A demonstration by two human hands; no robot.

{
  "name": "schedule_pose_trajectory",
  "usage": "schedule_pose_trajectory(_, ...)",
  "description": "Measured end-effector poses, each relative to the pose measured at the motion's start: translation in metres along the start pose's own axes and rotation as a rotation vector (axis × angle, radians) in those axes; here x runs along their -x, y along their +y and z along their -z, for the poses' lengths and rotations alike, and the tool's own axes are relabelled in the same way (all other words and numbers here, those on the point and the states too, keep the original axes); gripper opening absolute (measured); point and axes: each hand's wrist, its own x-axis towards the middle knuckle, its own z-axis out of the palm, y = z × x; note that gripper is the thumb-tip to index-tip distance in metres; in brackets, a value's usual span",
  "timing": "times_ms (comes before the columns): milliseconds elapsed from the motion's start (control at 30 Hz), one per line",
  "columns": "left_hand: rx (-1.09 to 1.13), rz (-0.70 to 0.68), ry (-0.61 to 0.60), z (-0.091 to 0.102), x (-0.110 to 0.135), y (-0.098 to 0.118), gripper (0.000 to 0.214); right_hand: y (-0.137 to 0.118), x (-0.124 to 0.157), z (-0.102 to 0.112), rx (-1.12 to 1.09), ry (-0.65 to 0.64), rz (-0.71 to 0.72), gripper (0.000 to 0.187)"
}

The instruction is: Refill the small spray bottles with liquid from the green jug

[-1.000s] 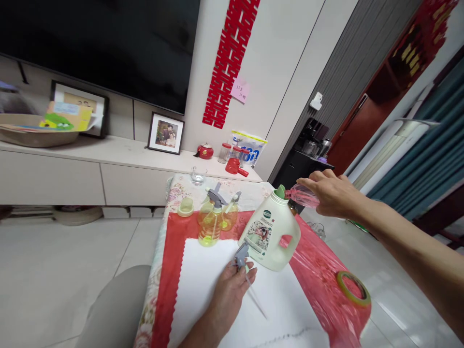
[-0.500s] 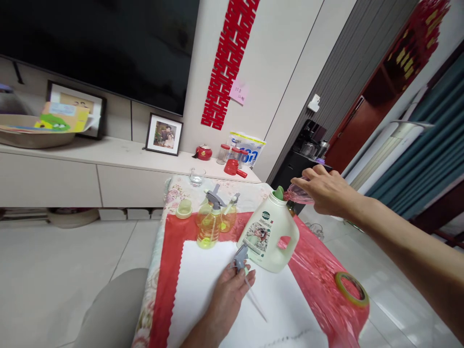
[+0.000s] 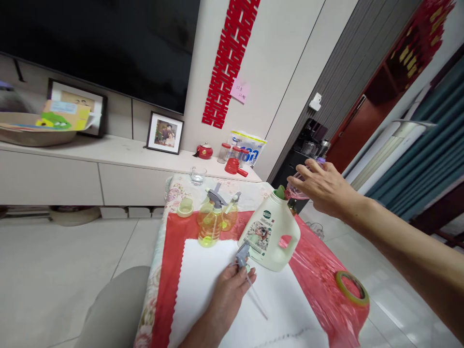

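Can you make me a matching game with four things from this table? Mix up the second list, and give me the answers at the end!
Things:
1. Grey spray head
2. Pink bottle
3. Tape roll
4. Pale jug

Where or how:
A. Lying on the red covering
B. Standing, with a green spout at its top
C. Held in the left hand
D. Held in the right hand

Right pairs: 1-C, 2-D, 3-A, 4-B

the right hand (image 3: 322,188) hides much of the pink bottle (image 3: 295,192); the television (image 3: 97,43) is cut off above
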Motion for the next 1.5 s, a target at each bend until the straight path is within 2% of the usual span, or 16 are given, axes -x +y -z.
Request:
schedule_pose_trajectory(167,0.012,0.0,0.008,0.001,-0.001,0.0,0.019,-0.004,0.004,0.002,-0.001,0.024,-0.025,0.049)
schedule_pose_trajectory(300,-0.013,-0.007,0.029,0.003,-0.002,0.001,0.023,-0.004,0.015,-0.006,-0.073,0.018,-0.111,0.057)
schedule_pose_trajectory(400,-0.052,0.002,0.058,0.003,-0.002,0.004,0.023,-0.002,0.033,-0.017,-0.204,0.006,-0.236,0.068)
schedule_pose_trajectory(500,-0.021,-0.023,0.057,0.0,-0.001,0.01,0.021,-0.007,0.062,-0.027,-0.43,0.016,-0.341,0.072)
schedule_pose_trajectory(600,0.059,-0.095,0.002,-0.002,-0.001,0.018,0.022,-0.032,0.097,-0.037,-0.728,0.084,-0.314,0.076)
schedule_pose_trajectory(667,0.091,-0.119,0.006,-0.003,-0.002,0.023,0.023,-0.061,0.121,-0.046,-0.885,0.022,-0.267,0.075)
schedule_pose_trajectory(733,0.121,-0.156,0.016,-0.003,-0.004,0.028,0.021,-0.092,0.143,-0.055,-0.917,-0.052,-0.219,0.076)
schedule_pose_trajectory(867,0.152,-0.209,0.051,-0.005,-0.005,0.034,0.016,-0.143,0.172,-0.071,-0.866,-0.161,-0.253,0.073)
schedule_pose_trajectory(1000,0.13,-0.205,0.05,-0.005,-0.004,0.033,0.017,-0.166,0.176,-0.078,-0.867,-0.157,-0.268,0.072)
schedule_pose_trajectory(1200,0.055,-0.173,-0.045,-0.002,-0.003,0.024,0.028,-0.184,0.162,-0.077,-0.98,-0.146,-0.245,0.077)
schedule_pose_trajectory(1500,-0.056,-0.148,-0.194,-0.008,0.003,0.014,0.038,-0.219,0.141,-0.065,-1.246,0.001,-0.32,0.075)
